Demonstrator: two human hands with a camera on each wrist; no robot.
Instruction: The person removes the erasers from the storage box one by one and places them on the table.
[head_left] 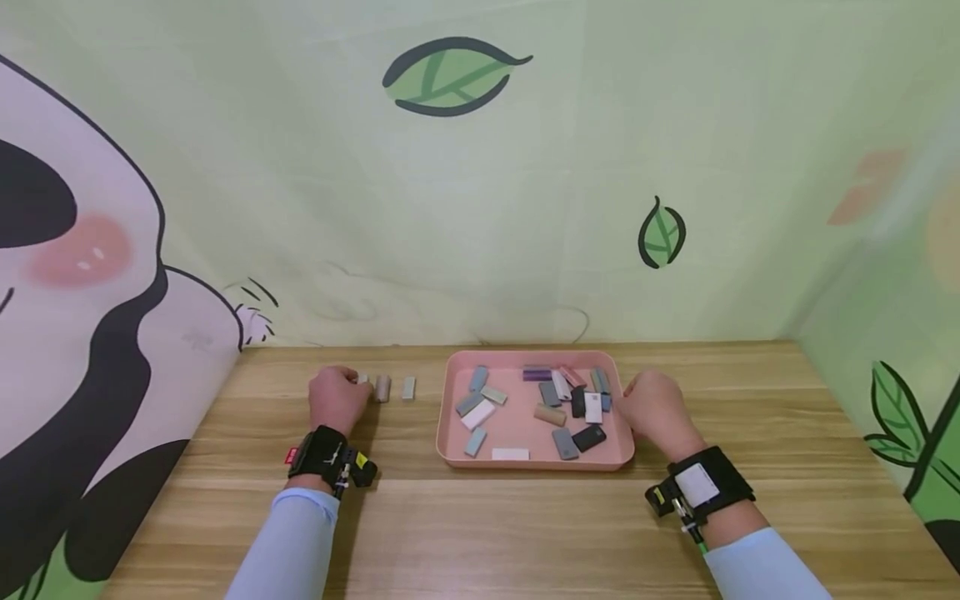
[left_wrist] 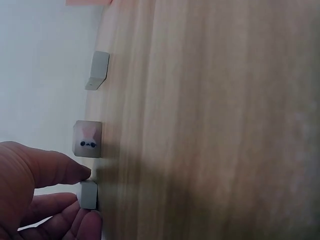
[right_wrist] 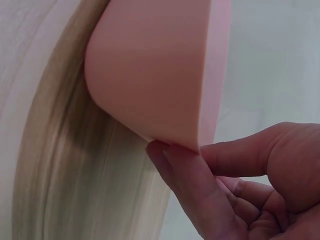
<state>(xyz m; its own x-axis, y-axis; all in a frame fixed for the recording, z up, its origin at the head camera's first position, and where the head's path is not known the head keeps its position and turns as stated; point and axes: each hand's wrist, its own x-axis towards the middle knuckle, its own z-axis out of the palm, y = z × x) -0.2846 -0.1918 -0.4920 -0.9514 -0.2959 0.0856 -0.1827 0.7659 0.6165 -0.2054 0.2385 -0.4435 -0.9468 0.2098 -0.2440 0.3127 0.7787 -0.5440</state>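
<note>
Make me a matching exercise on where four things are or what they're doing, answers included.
1. Left hand
2. Right hand
3. Bunny-faced block
4. Purple block

A. Inside the pink tray
B. Holds a small pale block
C. On the wooden table, held by neither hand
D. Pinches the tray's rim

Pairs: 1-B, 2-D, 3-C, 4-A

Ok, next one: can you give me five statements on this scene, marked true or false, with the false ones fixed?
1. The right hand grips the edge of the pink tray. True.
2. The left hand pinches a block inside the tray. False: its pale block is outside, to the left.
3. The rabbit-faced block is the middle one of three outside the tray. True.
4. The tray is empty. False: it holds many small pieces.
5. Both sleeves are black. False: they are light blue.
</note>
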